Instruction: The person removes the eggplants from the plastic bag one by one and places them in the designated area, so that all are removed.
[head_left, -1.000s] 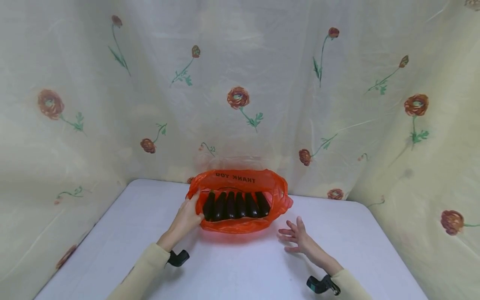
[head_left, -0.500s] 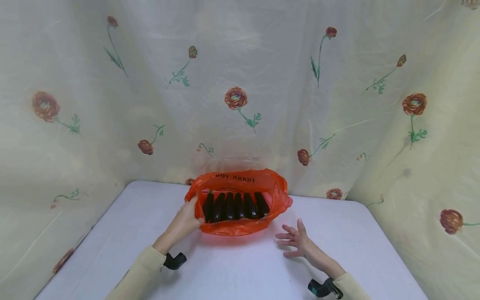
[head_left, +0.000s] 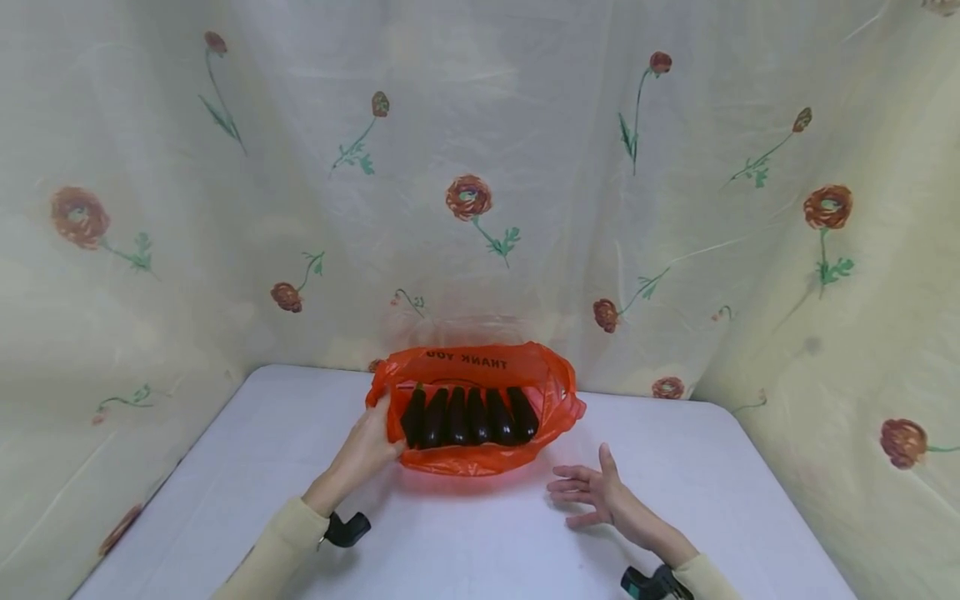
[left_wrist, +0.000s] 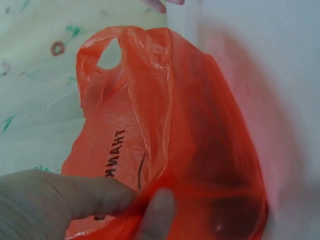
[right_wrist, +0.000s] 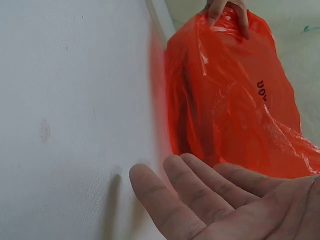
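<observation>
An orange-red plastic bag point(head_left: 472, 461) with "THANK YOU" printed on it stands at the table's back, its mouth facing me. Inside, several dark, glossy eggplants point(head_left: 457, 421) lie side by side in a row. At the bag's left edge, my left hand point(head_left: 360, 450) pinches the plastic; the left wrist view shows thumb and finger point(left_wrist: 100, 197) gathering a fold of it. My right hand point(head_left: 603, 496) hovers at the lower right of the bag, fingers spread and holding nothing. From the right wrist, its fingers point(right_wrist: 195, 195) overlap the bag's lower part.
The white table point(head_left: 465, 550) has rounded back corners. Behind it and along both sides hangs a pale, flower-printed curtain point(head_left: 555, 250). A loop handle point(left_wrist: 92, 60) of the bag sticks up on its far side in the left wrist view.
The left hand keeps its hold on the bag, and the bag's mouth sits slightly lower in view. My right hand has shifted a little down and stays spread.
</observation>
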